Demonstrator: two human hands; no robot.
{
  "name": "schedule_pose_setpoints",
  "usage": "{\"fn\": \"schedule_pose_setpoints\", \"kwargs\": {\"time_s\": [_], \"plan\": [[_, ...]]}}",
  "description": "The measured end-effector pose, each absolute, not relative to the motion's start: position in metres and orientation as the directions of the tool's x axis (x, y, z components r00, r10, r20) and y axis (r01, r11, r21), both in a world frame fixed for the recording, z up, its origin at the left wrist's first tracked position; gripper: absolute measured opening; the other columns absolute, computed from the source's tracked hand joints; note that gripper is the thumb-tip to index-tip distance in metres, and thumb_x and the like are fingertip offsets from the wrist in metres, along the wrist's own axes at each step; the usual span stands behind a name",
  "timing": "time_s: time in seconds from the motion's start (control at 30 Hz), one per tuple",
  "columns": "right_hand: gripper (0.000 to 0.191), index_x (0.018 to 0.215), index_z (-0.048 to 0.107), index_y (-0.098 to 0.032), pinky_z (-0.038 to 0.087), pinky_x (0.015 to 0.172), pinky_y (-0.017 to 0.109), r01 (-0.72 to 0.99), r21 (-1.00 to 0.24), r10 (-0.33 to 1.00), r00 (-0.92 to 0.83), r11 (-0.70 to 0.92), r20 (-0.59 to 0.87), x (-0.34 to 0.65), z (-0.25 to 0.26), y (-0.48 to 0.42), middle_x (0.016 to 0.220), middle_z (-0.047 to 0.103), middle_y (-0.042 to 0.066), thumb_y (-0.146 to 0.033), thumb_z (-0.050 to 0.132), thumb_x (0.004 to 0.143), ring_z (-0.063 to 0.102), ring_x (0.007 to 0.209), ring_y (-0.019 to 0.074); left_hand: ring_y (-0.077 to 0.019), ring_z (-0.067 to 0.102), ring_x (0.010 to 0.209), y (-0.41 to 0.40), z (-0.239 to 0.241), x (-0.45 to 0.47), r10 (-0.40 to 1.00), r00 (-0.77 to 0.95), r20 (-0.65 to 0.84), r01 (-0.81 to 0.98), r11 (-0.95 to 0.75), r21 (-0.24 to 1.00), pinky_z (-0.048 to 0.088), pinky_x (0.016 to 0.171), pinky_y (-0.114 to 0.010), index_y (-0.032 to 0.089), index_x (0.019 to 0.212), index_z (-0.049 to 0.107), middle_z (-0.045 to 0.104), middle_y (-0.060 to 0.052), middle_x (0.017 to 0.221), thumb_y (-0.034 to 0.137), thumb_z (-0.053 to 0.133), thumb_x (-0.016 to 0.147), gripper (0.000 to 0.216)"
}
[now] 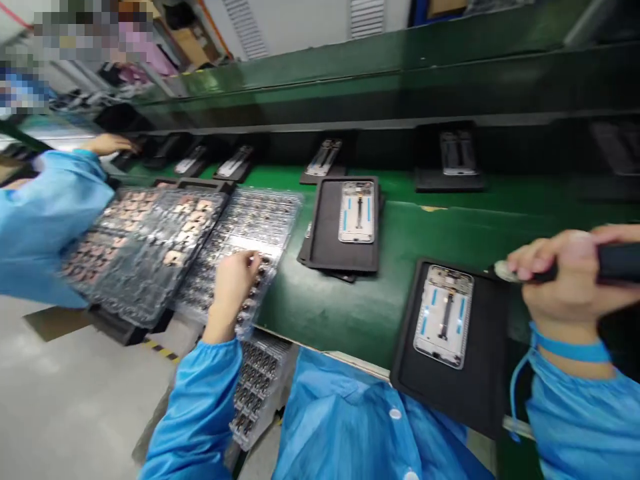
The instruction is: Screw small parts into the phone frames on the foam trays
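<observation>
My left hand [234, 283] is over a clear plastic tray [287, 213] filled with rows of small dark parts. Its thumb and fingertips are pinched together at the tray's right side; whatever they hold is too small to make out. A black electric screwdriver [620, 261] with a pale nose is gripped in my right hand [570, 280]. Its tip points left, just above the far right corner of a black foam tray [480, 373]. On that tray lies an open phone frame [444, 317] with blue strips and a dark flex cable in its middle.
Another phone frame [357, 212] rests on stacked black trays [325, 233]. Farther back, several trays with frames line the green belt [280, 175]. At left, a co-worker's hand [110, 144] reaches over the line, beside a tray of copper-coloured parts [160, 247].
</observation>
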State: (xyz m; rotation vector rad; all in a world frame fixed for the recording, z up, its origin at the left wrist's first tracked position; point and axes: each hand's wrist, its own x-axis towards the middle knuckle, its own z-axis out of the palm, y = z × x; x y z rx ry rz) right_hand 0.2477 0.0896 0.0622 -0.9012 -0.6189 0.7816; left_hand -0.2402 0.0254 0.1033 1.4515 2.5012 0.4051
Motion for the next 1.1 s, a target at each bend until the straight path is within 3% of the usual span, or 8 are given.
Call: {"fn": "schedule_pose_setpoints", "kwargs": {"time_s": [0.1,0.23,0.43,0.6,0.7,0.83,1.0,1.1], "plan": [[0.054,0.100,0.063,-0.035,0.050,0.042,0.031,-0.182,-0.834,0.764,0.537,0.520,0.359,0.245,0.062,0.100,0.056,0.053,-0.013,-0.048,0.111,0.077,0.046,0.040,0.0162,-0.0257,0.071,0.070,0.027,0.095,-0.253,0.830,-0.554,-0.060,0.714,0.511,0.478,0.048,0.072,-0.032,0.027,0.076,0.068,0.067,0.001,0.059,0.050,0.073,0.108,0.040],[0.057,0.103,0.061,-0.035,0.048,0.040,0.031,-0.123,-0.806,0.741,0.492,0.578,0.456,0.249,0.059,0.107,0.059,0.050,-0.014,-0.058,0.112,0.094,0.046,0.038,0.0152,-0.0246,0.073,0.066,0.028,0.080,-0.271,0.745,-0.659,-0.098,0.485,0.522,0.702,0.059,0.069,-0.032,0.028,0.087,0.072,0.073,0.006,0.061,0.074,0.089,0.094,0.050],[0.058,0.106,0.060,-0.036,0.047,0.044,0.035,-0.094,-0.822,0.754,0.466,0.562,0.463,0.250,0.063,0.104,0.064,0.051,-0.012,-0.065,0.110,0.102,0.046,0.044,0.0157,-0.0228,0.065,0.062,0.023,0.093,-0.251,0.801,-0.598,0.031,0.566,0.395,0.724,0.049,0.061,-0.031,0.028,0.086,0.075,0.074,0.005,0.063,0.092,0.095,0.082,0.067],[0.064,0.105,0.058,-0.036,0.046,0.045,0.037,-0.075,-0.837,0.751,0.490,0.542,0.442,0.252,0.062,0.106,0.063,0.048,-0.013,-0.074,0.109,0.100,0.046,0.044,0.0173,-0.0291,0.080,0.068,0.012,0.101,-0.159,0.972,-0.211,-0.108,0.495,0.201,0.845,0.067,0.063,-0.039,0.029,0.102,0.084,0.082,0.000,0.073,0.094,0.093,0.096,0.066],[0.063,0.105,0.058,-0.036,0.045,0.046,0.036,-0.072,-0.834,0.747,0.491,0.547,0.448,0.251,0.062,0.107,0.064,0.048,-0.013,-0.073,0.109,0.100,0.046,0.044,0.0168,-0.0317,0.091,0.105,0.004,0.085,-0.100,0.988,0.067,-0.136,0.538,0.079,0.839,0.080,0.090,-0.047,0.023,0.134,0.089,0.093,-0.009,0.119,0.073,0.090,0.119,0.052],[0.062,0.103,0.061,-0.035,0.043,0.043,0.035,-0.093,-0.816,0.740,0.489,0.571,0.462,0.251,0.061,0.109,0.063,0.049,-0.013,-0.072,0.110,0.100,0.046,0.041,0.0166,-0.0326,0.084,0.142,-0.002,0.055,-0.043,0.961,0.241,-0.136,0.551,-0.020,0.834,0.077,0.122,-0.054,0.025,0.160,0.084,0.081,-0.014,0.168,0.051,0.088,0.127,0.042],[0.058,0.104,0.062,-0.035,0.044,0.041,0.033,-0.116,-0.805,0.744,0.475,0.582,0.470,0.252,0.059,0.113,0.062,0.052,-0.014,-0.068,0.109,0.103,0.049,0.039,0.0159,-0.0322,0.085,0.140,0.011,0.042,-0.013,0.901,0.420,-0.104,0.544,-0.158,0.824,0.078,0.120,-0.056,0.023,0.163,0.082,0.081,-0.016,0.167,0.050,0.089,0.126,0.046],[0.056,0.104,0.062,-0.035,0.045,0.040,0.032,-0.127,-0.796,0.744,0.467,0.592,0.478,0.253,0.059,0.115,0.064,0.056,-0.014,-0.066,0.108,0.105,0.050,0.039,0.0144,-0.0291,0.087,0.124,0.027,0.044,-0.011,0.878,0.469,-0.093,0.553,-0.210,0.807,0.078,0.107,-0.046,0.023,0.147,0.088,0.088,-0.013,0.146,0.052,0.090,0.125,0.037]]}}
